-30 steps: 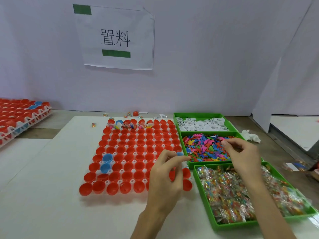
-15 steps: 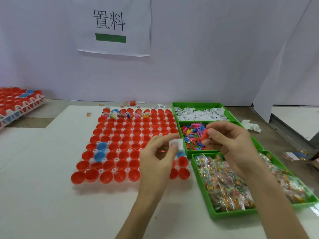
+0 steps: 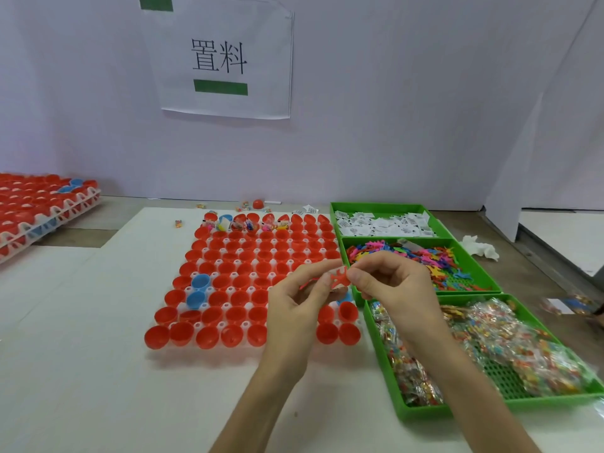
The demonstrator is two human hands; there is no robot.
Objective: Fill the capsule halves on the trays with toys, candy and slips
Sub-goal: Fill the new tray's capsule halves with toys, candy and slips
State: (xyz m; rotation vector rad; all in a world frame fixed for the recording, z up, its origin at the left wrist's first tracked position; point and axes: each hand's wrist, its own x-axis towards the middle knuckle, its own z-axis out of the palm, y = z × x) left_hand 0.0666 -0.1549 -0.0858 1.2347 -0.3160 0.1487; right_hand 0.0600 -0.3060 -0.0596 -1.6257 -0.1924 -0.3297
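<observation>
Item 1: red toy (image 3: 340, 278), pinched from both sides by left hand (image 3: 299, 308) and right hand (image 3: 395, 289), held above the capsule halves (image 3: 235, 246), beside the toy bin (image 3: 452, 282). We judge the 2 hands are separating it before dropping it in.

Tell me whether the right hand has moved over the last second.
Yes: the right hand moved left, from over the green plastic bin of coloured toys to its left wall, where it pinches a red plastic toy.
</observation>
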